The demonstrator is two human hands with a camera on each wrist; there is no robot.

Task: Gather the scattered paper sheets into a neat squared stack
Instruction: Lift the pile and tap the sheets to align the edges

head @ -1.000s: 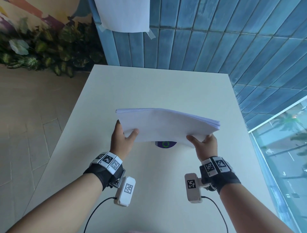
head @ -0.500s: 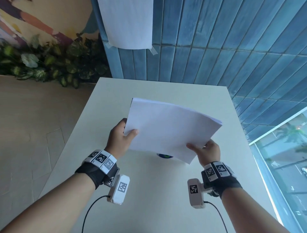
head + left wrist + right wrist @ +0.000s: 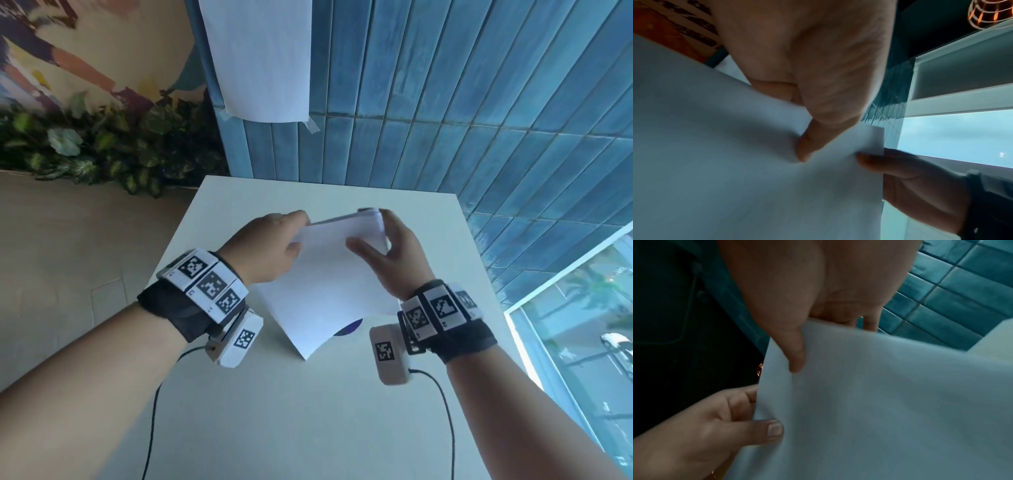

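1. Both hands hold the paper stack (image 3: 329, 274) upright over the table (image 3: 308, 411): left hand (image 3: 265, 248) pinches its top left edge, right hand (image 3: 390, 255) its top right.
2. Behind the stack's bottom corner, a purple mark (image 3: 347, 328) is mostly hidden.

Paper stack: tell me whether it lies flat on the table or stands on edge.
On edge: the paper stack hangs steeply, both hands pinching its top, lowest corner near the table.

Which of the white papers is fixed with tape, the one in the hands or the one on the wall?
The sheet on the blue tiled wall: tape shows at its lower corners. The paper stack is only gripped by the left hand and right hand.
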